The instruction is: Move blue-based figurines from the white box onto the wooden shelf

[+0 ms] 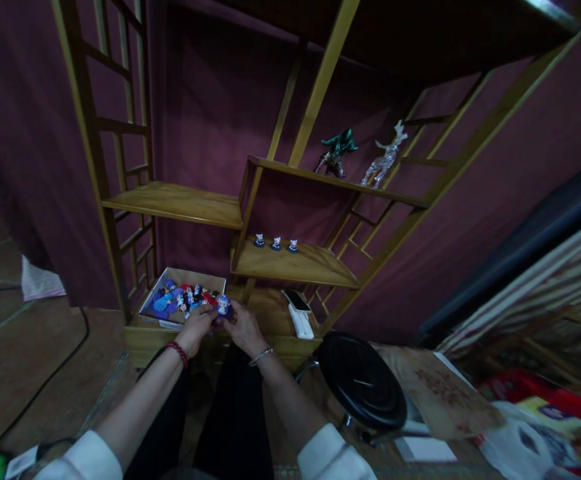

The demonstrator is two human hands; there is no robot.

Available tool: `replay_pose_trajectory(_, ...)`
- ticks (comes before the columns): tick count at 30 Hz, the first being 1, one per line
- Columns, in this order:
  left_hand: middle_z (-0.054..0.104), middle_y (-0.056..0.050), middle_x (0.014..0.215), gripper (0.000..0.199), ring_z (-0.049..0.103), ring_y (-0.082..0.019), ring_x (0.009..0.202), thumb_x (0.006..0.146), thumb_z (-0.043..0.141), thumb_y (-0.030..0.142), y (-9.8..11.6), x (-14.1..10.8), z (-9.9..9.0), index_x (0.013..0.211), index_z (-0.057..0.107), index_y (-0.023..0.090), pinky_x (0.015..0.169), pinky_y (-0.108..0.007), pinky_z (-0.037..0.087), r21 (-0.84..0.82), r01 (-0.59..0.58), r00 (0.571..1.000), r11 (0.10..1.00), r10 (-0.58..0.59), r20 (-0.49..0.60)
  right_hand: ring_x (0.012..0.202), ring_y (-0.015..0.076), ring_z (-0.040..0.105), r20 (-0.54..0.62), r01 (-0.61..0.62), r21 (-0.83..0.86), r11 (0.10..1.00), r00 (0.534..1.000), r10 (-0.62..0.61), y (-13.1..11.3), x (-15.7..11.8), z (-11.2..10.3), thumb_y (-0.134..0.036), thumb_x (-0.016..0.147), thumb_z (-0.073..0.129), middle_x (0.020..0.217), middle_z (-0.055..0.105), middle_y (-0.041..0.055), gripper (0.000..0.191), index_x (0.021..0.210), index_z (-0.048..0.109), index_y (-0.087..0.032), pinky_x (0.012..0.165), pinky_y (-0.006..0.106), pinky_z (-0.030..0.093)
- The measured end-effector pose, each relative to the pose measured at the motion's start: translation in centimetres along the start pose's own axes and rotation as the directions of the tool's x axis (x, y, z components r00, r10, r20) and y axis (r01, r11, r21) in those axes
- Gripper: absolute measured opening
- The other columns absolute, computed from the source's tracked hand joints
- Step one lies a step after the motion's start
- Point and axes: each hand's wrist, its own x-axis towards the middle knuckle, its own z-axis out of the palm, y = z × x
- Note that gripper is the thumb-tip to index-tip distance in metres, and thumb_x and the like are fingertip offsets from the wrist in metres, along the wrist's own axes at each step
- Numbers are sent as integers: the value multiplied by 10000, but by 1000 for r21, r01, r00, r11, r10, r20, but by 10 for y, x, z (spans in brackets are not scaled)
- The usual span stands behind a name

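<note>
A small blue and white figurine (223,305) is held between my two hands, over the right front corner of a white box (201,274). My left hand (199,326) grips it from the left, and my right hand (243,327) closes on it from the right. Inside the box lie several small figures and blue round pieces (161,304). Three small white and dark figurines (276,244) stand in a row on the middle shelf (310,265).
A phone (297,300) and a white object (301,323) lie on the lower shelf. Two statuettes, one dark green (339,152) and one clear (384,157), stand higher up. A black stool (363,380) is at the right, near plastic bags (517,443).
</note>
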Motion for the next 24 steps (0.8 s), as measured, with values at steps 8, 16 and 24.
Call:
replay_pose_trajectory(8, 604, -22, 624, 70, 567, -133, 574, 625, 570, 160, 10, -9, 30, 682, 557, 123, 601, -290, 473, 86, -26, 983, 996, 10, 183, 806, 147, 606, 28, -16, 139, 990, 1000, 13, -1, -8, -41, -209, 708, 595, 932, 634, 23, 338, 1040, 526, -201, 734, 269, 487)
replay_pose_trajectory(16, 612, -35, 656, 159, 572, -141, 620, 602, 624, 232, 18, -13, 50, 709, 584, 122, 609, -271, 467, 119, -43, 968, 992, 11, 252, 807, 149, 602, 3, -54, 93, 994, 999, 53, -4, -7, -66, -200, 696, 601, 910, 631, 26, 289, 982, 562, -199, 752, 278, 487)
replay_pose_trajectory(24, 612, -34, 687, 184, 565, -133, 634, 604, 633, 252, 22, -11, 55, 730, 601, 122, 608, -261, 456, 151, -58, 956, 987, 11, 295, 830, 163, 609, 7, -66, 105, 992, 998, 66, 5, -5, -74, -229, 690, 614, 956, 632, 42, 359, 1039, 537, -194, 769, 302, 491)
